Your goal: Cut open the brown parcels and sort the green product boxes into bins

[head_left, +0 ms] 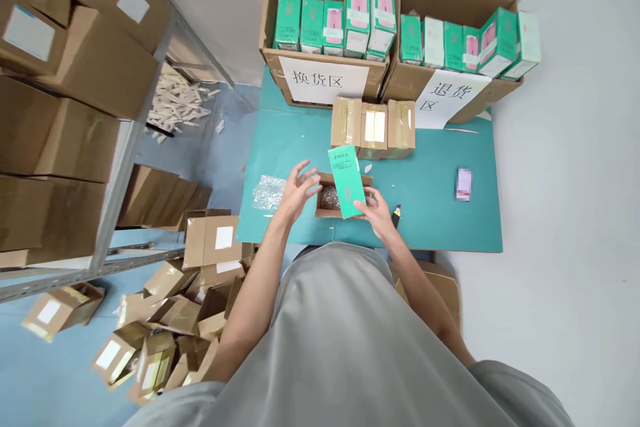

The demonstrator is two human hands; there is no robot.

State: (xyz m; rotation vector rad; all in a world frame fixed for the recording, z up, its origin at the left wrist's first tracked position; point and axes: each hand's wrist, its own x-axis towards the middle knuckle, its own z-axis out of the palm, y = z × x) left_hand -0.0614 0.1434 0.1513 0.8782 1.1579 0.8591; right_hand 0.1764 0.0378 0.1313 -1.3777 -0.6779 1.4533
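Note:
My right hand (376, 212) grips the lower end of a green product box (346, 177), thumb on its printed face. The box is tilted, its upper end pointing away from me. Beneath it on the table sits an open cardboard carton (324, 212), partly covered by the green box, with clear bubble wrap (329, 198) inside. To the left of that carton, my left hand (301, 190) has its fingers spread and holds nothing. A crumpled sheet of clear bubble wrap (269, 192) lies left of this hand. Close to my right wrist is a black and yellow utility knife (397, 215).
Two large cartons, one left (273, 60) and one right (400, 73), hold several green boxes at the table's (450, 227) back. Small taped cartons (373, 127) stand before them. A blurred pink item (463, 184) lies right. Shelving (117, 180) and discarded cartons (165, 333) are at left.

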